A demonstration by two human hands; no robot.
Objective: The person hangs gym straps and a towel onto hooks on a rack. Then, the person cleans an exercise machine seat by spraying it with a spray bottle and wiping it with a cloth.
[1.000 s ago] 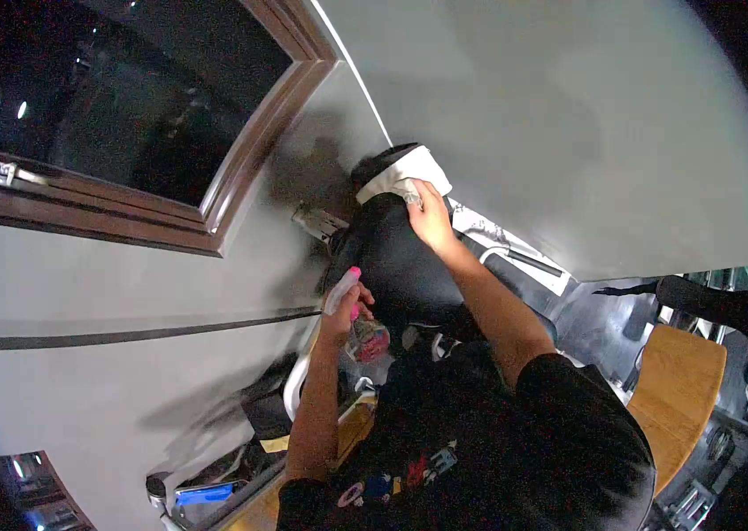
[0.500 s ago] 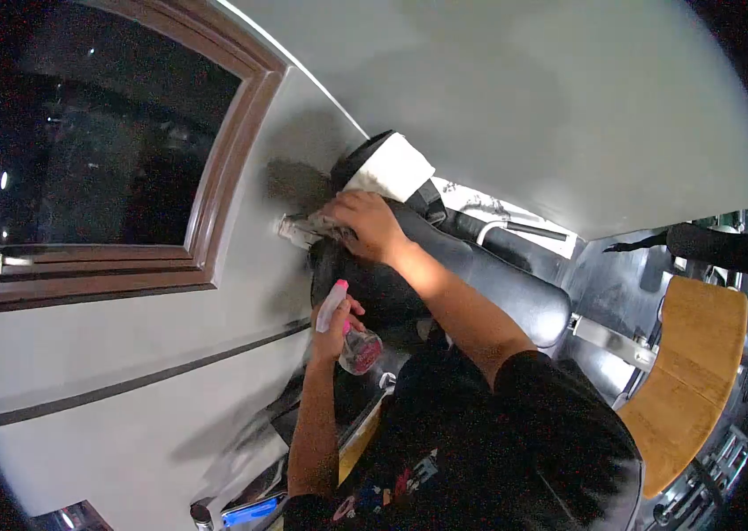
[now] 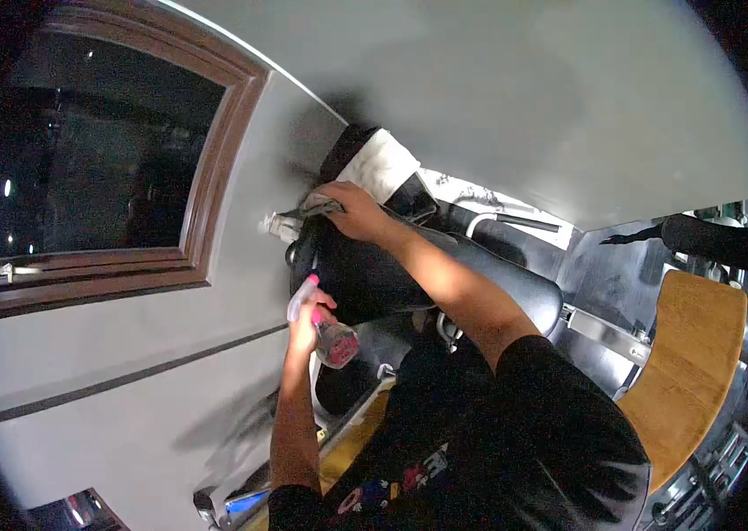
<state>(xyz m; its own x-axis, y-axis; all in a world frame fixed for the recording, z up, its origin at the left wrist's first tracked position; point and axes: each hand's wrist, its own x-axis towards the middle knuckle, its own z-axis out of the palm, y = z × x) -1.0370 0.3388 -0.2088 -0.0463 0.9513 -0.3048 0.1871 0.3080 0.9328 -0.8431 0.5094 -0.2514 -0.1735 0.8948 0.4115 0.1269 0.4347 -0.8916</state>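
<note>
My left hand (image 3: 305,329) grips a clear spray bottle (image 3: 338,345) with a pink and white trigger head, its nozzle end up beside the black padding. A greyish cloth (image 3: 319,204) is bunched under my right hand (image 3: 349,209), which presses it on the upper end of a black padded seat (image 3: 365,274). One end of the cloth sticks out to the left, toward the wall. Just beyond my right hand, a white towel-like cover (image 3: 379,165) wraps a black pad.
A brown-framed window (image 3: 231,168) is in the grey wall close on the left. To the right stands a curved tan bench (image 3: 688,372). A curved metal handle (image 3: 507,221) with a black grip sits behind the seat. A blue object (image 3: 246,503) lies low at the left.
My right hand and the cloth have shifted slightly left and up along the padding. My left hand with the spray bottle has also moved a little left in view.
</note>
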